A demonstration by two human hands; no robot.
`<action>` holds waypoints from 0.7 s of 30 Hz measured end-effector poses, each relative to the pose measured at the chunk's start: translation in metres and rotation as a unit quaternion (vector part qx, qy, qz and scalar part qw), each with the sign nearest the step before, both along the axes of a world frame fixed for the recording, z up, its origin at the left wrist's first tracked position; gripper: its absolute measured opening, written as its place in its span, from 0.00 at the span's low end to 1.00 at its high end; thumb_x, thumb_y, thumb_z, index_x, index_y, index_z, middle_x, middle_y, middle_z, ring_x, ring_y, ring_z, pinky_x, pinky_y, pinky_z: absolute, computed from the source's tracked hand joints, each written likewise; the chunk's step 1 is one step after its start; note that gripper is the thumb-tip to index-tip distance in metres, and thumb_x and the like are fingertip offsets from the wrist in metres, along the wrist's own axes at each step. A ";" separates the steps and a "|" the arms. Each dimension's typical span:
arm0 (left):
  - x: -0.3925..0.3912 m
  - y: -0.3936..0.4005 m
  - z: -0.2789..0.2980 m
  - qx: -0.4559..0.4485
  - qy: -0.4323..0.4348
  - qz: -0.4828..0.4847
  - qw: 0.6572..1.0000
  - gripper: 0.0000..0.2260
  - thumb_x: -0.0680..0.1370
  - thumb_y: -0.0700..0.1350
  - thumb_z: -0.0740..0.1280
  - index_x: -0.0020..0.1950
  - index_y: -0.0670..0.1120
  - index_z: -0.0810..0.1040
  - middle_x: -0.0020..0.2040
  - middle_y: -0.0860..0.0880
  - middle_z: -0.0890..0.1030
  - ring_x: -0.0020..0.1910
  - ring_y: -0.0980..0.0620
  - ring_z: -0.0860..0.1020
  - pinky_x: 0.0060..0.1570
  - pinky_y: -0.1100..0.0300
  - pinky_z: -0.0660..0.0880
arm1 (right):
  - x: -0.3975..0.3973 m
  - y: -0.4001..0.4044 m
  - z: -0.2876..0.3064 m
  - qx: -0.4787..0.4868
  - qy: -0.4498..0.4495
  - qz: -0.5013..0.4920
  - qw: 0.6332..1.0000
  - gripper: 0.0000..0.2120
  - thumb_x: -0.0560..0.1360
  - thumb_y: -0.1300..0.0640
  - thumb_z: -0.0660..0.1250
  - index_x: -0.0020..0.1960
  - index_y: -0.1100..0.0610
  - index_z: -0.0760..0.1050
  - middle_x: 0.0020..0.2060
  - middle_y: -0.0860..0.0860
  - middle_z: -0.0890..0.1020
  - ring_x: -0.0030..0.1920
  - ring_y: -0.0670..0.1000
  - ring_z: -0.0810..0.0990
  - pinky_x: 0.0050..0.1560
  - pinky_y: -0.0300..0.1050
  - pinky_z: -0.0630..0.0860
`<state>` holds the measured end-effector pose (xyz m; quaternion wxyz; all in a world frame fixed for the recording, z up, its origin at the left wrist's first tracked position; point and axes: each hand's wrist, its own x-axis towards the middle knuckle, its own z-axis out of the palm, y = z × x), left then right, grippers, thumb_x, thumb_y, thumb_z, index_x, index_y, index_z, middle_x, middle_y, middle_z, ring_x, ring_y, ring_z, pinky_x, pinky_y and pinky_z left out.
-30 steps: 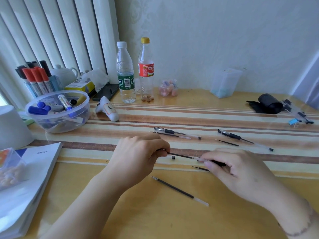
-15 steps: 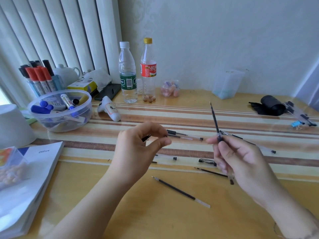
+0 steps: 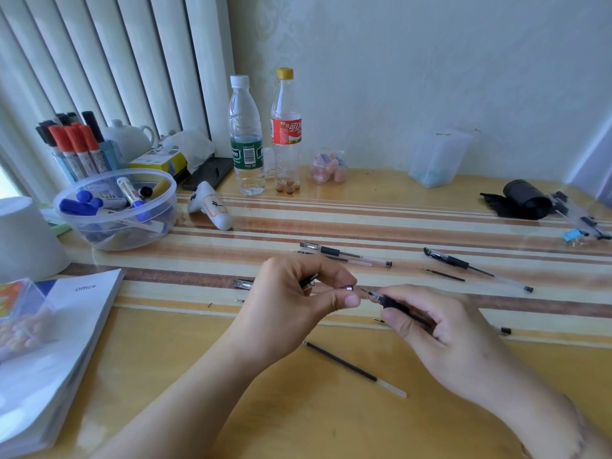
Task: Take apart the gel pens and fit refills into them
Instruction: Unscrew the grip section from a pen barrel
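Observation:
My left hand (image 3: 291, 306) pinches a small silver pen tip (image 3: 349, 288) between thumb and forefinger, with a black pen piece tucked in its fingers. My right hand (image 3: 437, 332) grips a gel pen barrel (image 3: 385, 300) by its black grip, its open end pointing at the tip, a small gap between them. A loose black refill (image 3: 351, 367) lies on the table below both hands. A pen cap (image 3: 243, 283) lies left of my left hand. Two more gel pens (image 3: 344, 254) (image 3: 473, 269) lie beyond, each with a refill beside it.
A clear bowl of markers (image 3: 116, 210), a marker holder (image 3: 73, 144), two bottles (image 3: 246, 137) (image 3: 286, 134), a white cup (image 3: 26, 236) and a booklet (image 3: 53, 352) stand left and behind. A black roll (image 3: 523, 200) and a clear tub (image 3: 437, 157) sit at the right.
My right hand has lowered the pen from upright to level and brought it toward my left hand. The left hand now pinches the silver tip near the barrel's end.

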<state>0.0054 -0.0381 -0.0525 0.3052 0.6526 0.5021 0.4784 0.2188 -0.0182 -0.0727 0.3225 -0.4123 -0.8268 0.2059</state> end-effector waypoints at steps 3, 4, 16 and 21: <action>0.002 -0.001 -0.001 0.009 0.026 -0.012 1.000 0.05 0.68 0.43 0.78 0.39 0.47 0.83 0.29 0.63 0.79 0.26 0.68 0.72 0.30 0.77 0.64 | -0.003 -0.001 0.001 0.011 -0.027 0.011 1.000 0.15 0.76 0.39 0.59 0.56 0.42 0.77 0.43 0.42 0.84 0.41 0.47 0.82 0.38 0.49 0.78; 0.003 -0.002 -0.001 0.014 0.034 -0.018 0.999 0.04 0.68 0.42 0.78 0.39 0.46 0.84 0.29 0.64 0.78 0.26 0.70 0.72 0.30 0.78 0.64 | -0.003 -0.001 0.001 0.014 -0.033 0.016 0.999 0.15 0.76 0.39 0.59 0.57 0.42 0.77 0.43 0.43 0.84 0.42 0.47 0.82 0.38 0.50 0.78; 0.006 -0.003 -0.011 0.044 0.142 0.025 0.989 0.05 0.68 0.51 0.77 0.42 0.54 0.84 0.34 0.64 0.80 0.33 0.66 0.75 0.35 0.71 0.65 | 0.000 -0.003 0.002 0.030 -0.053 -0.027 0.998 0.05 0.73 0.45 0.67 0.40 0.42 0.74 0.33 0.38 0.81 0.31 0.42 0.79 0.29 0.33 0.71; 0.005 -0.004 -0.009 0.040 0.131 0.027 0.990 0.05 0.68 0.49 0.78 0.41 0.53 0.85 0.33 0.64 0.79 0.30 0.71 0.72 0.33 0.76 0.63 | -0.001 -0.006 0.004 -0.021 -0.009 -0.012 1.000 0.09 0.70 0.40 0.69 0.44 0.42 0.73 0.37 0.44 0.80 0.31 0.49 0.78 0.32 0.44 0.74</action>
